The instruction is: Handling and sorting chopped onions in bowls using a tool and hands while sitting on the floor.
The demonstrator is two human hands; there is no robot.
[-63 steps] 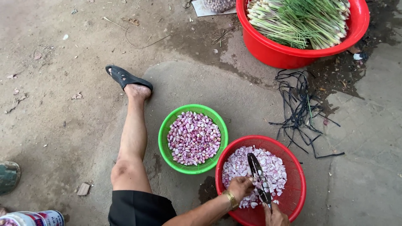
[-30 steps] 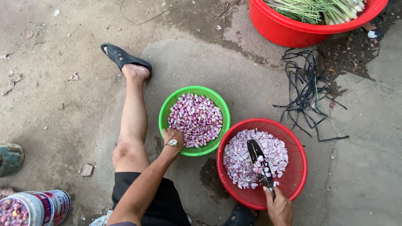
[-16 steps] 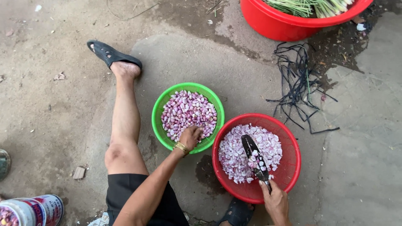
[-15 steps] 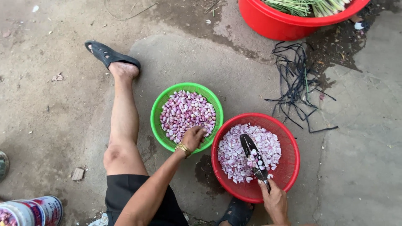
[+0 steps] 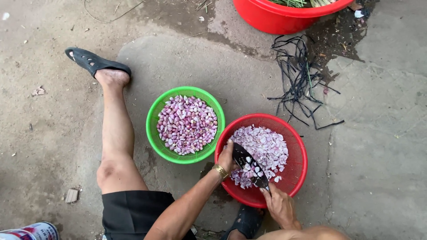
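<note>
My right hand (image 5: 280,206) grips the handle of a dark knife (image 5: 249,166), whose blade lies over the sliced purple shallots (image 5: 267,144) in a red basket (image 5: 302,155). My left hand (image 5: 227,156), with a gold watch on the wrist, rests curled at the red basket's left rim, right against the blade. Its fingers hide whatever it holds. To the left a green basket (image 5: 153,133) holds whole peeled shallots (image 5: 187,124).
My bare left leg (image 5: 116,133) stretches out left of the green basket, its foot in a black sandal (image 5: 95,62). A big red tub (image 5: 284,18) of green stalks stands at the top. Black strips (image 5: 298,75) lie beside it. A printed can (image 5: 31,232) sits at bottom left.
My left hand has come out of the green basket and moved right to the red basket, next to the blade. The knife stays over the sliced shallots.
</note>
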